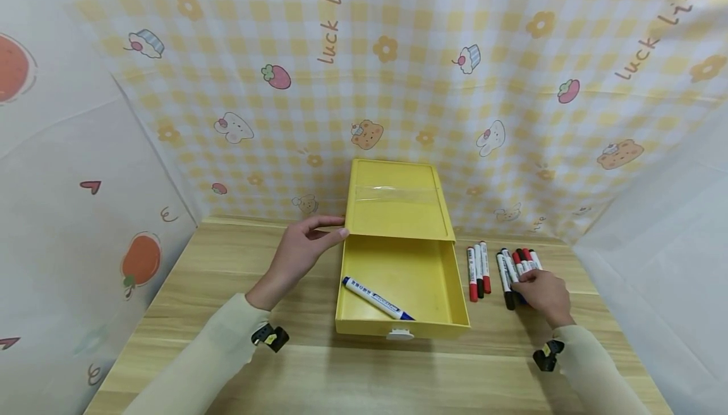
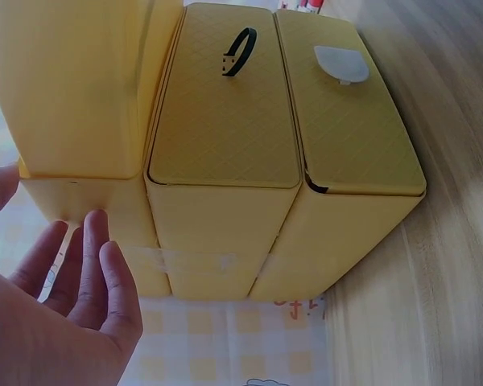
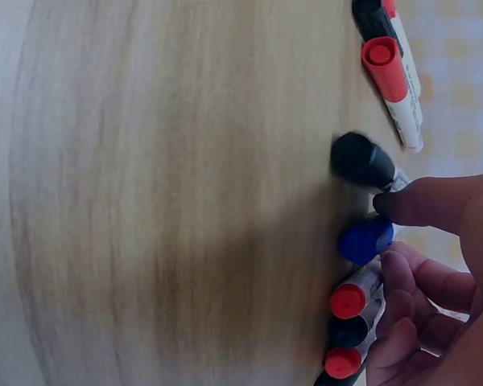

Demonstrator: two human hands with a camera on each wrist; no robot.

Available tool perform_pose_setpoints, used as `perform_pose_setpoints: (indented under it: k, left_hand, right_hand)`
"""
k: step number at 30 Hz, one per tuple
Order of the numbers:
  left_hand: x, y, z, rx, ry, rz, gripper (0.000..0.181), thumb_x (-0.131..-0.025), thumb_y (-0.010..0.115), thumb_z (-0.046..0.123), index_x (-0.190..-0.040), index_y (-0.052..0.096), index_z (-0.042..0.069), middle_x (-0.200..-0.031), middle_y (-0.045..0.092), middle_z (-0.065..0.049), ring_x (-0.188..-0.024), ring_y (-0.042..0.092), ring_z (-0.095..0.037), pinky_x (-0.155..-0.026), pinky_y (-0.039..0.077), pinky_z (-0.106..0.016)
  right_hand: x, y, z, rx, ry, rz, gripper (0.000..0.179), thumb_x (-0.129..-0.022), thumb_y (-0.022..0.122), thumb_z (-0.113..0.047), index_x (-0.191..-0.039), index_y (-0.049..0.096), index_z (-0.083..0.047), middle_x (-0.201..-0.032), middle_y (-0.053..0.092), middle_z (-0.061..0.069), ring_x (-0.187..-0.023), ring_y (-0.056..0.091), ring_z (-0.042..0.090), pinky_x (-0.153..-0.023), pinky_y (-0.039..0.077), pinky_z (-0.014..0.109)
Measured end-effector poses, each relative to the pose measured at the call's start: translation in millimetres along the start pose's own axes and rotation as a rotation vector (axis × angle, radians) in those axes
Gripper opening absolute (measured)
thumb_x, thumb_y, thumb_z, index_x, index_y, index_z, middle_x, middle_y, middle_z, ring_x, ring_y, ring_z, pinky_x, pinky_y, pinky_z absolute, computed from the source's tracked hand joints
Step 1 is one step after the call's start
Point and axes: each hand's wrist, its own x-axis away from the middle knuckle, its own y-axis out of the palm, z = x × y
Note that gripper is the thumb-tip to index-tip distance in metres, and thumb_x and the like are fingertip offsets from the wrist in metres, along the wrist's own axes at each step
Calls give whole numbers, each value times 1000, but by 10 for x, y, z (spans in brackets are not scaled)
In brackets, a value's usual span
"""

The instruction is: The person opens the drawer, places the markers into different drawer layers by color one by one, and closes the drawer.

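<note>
A yellow drawer cabinet (image 1: 398, 203) stands at the back of the table with its top drawer (image 1: 347, 325) pulled out. Inside that drawer a blue-capped marker (image 1: 375, 300) lies at a slant. My left hand (image 1: 298, 251), fingers extended, rests on the left side of the cabinet near its top; in the left wrist view the fingertips meet its yellow side wall (image 2: 88, 193). Over the marker row at the right, my right hand (image 1: 546, 298) pinches a blue-capped marker (image 3: 364, 243) between thumb and fingers. A black-capped marker (image 3: 362, 161) lies beside the thumb.
Three markers (image 1: 478, 270) lie just right of the drawer. Red- and black-capped markers (image 3: 350, 299) lie under and beside my right fingers. Two lower drawers (image 2: 225, 104) are closed. A checked cloth (image 1: 409, 105) hangs behind the cabinet.
</note>
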Motion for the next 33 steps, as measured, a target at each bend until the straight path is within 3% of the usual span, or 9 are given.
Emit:
perform_pose_setpoints:
  k: [13,24,33]
  left_hand:
    - [2,9,9,-10,-2,0,42,-101,84,34,-136,78,12,-136,74,-7,-116,74,-26,-105,56,-53]
    - [7,12,19,-19,-6,4,41,-101,83,35,-135,78,12,-135,75,-7,-116,74,-26,-105,56,-54]
    - [8,9,13,-10,-3,3,41,-102,83,35,-135,77,11,-135,75,-7,-117,74,-27,-105,56,-53]
  right_hand:
    - [7,11,-32,27,33,-29,28,-97,77,-31,-90,77,-4,-80,68,8,-70,62,24,-56,46,36]
    - [-13,-7,-11,25,23,-5,38,-96,75,-36,-93,81,2,-82,74,14,-71,66,28,-56,50,39]
    - [43,-35,-13,-53,43,31,41,-99,73,-39,-81,79,-3,-61,66,0,-58,63,21,-54,45,35]
